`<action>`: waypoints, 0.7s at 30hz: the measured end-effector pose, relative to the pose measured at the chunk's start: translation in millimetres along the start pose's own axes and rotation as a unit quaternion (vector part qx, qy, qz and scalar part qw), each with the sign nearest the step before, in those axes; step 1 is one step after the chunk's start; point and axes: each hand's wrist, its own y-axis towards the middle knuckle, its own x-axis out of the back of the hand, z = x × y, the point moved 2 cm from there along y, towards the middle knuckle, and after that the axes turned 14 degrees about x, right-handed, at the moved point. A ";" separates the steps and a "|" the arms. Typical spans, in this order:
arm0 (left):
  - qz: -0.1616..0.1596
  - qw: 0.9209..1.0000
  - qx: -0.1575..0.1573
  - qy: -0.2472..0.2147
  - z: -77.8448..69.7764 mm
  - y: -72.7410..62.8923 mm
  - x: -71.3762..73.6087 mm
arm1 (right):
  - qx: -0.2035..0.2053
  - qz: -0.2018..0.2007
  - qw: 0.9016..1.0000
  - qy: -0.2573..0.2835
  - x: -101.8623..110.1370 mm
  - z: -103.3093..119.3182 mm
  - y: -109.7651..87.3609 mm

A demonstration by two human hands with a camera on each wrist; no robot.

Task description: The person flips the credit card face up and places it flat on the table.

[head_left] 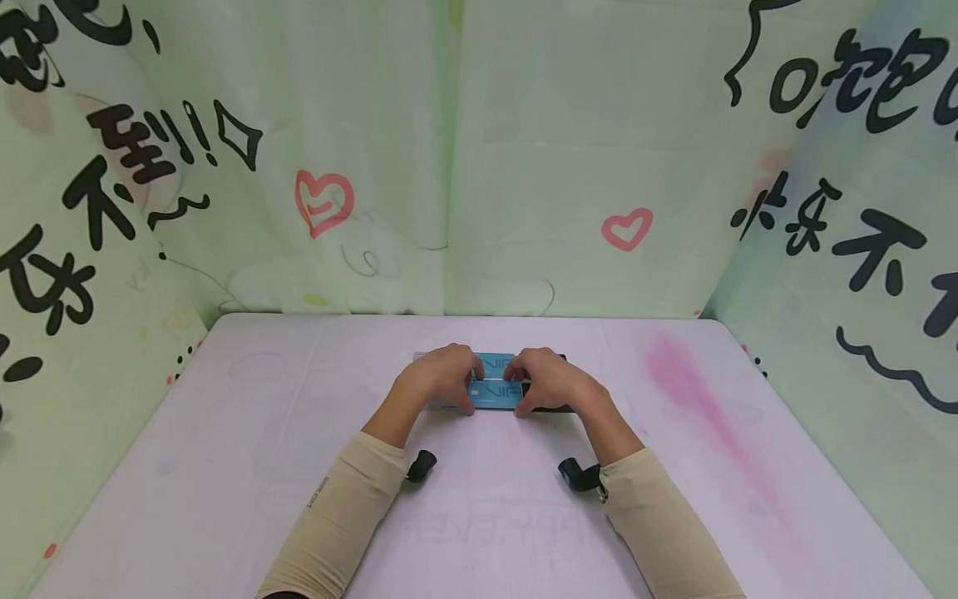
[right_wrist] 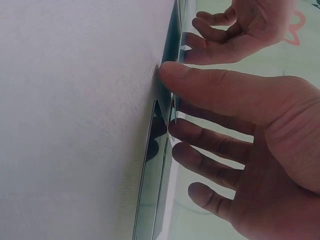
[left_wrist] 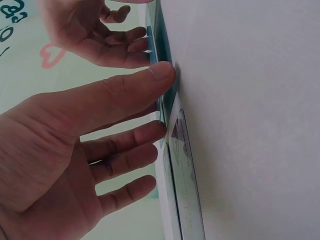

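Two glossy blue cards with upside-down "VIP" lettering lie one behind the other at the middle of the table's far half. My left hand [head_left: 443, 372] holds the left end of the near blue card [head_left: 495, 395] by its edges, thumb at the front and index finger behind. At its right end my right hand [head_left: 552, 378] grips the same card in mirror fashion. The far blue card [head_left: 494, 363] shows just past the fingers. A pale card [left_wrist: 187, 185] lies flat left of the blue ones; a dark glossy card [right_wrist: 151, 150] is on the right. Both hands partly cover these side cards.
The white table [head_left: 247, 466] has a pink smear [head_left: 692, 374] on its right side. Green curtains with black writing and red hearts [head_left: 324, 204] enclose the back and sides. Each wrist carries a small black camera [head_left: 422, 466].
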 end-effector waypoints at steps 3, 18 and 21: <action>-0.004 1.000 0.000 0.005 -0.3 0.1 -0.5 | -0.003 0.001 1.000 -0.001 0.2 0.6 0.0; -0.006 1.000 0.009 0.004 -1.7 -0.6 -1.7 | -0.005 0.001 1.000 -0.004 -0.1 1.7 -0.2; -0.007 1.000 0.009 0.005 -1.9 -0.8 -1.7 | -0.007 0.002 1.000 -0.003 0.3 1.6 -0.4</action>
